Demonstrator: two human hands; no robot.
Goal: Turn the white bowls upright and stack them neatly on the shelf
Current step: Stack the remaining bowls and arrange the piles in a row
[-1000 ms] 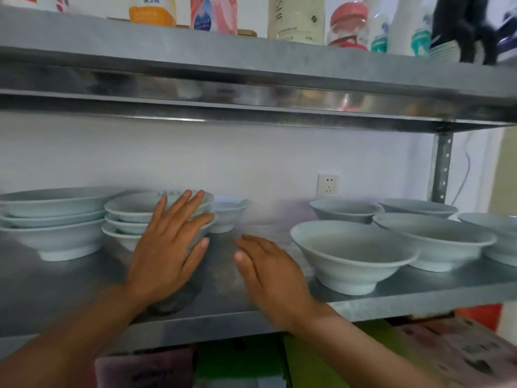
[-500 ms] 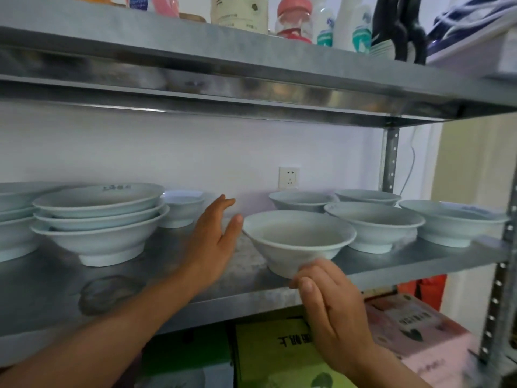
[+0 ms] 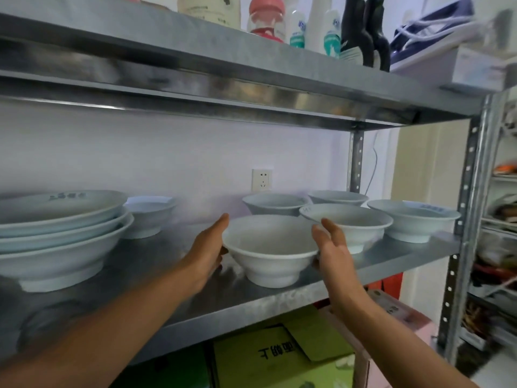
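Though the stack point(image 3: 56, 239) is cut off at far left, it sits upright. The left hand point(image 3: 208, 250) and right hand point(image 3: 333, 247), fingers straight, press the sides of the upright bowl point(image 3: 270, 256) at the shelf point(image 3: 397, 261) front; lower fingers hidden.

The far wall point(image 3: 140, 152) is white, with a white plug socket point(image 3: 261, 179) in the middle. A grey metal rack point(image 3: 470, 219) stands in front of it. Its top shelf point(image 3: 251, 71) holds bottles point(image 3: 363, 37). Low down, near us, sit a green box point(image 3: 265, 359) and a pink box point(image 3: 405, 320). On the right is a second rack point(image 3: 500, 247), full of stuff. The floor point(image 3: 498, 371) there looks pale.
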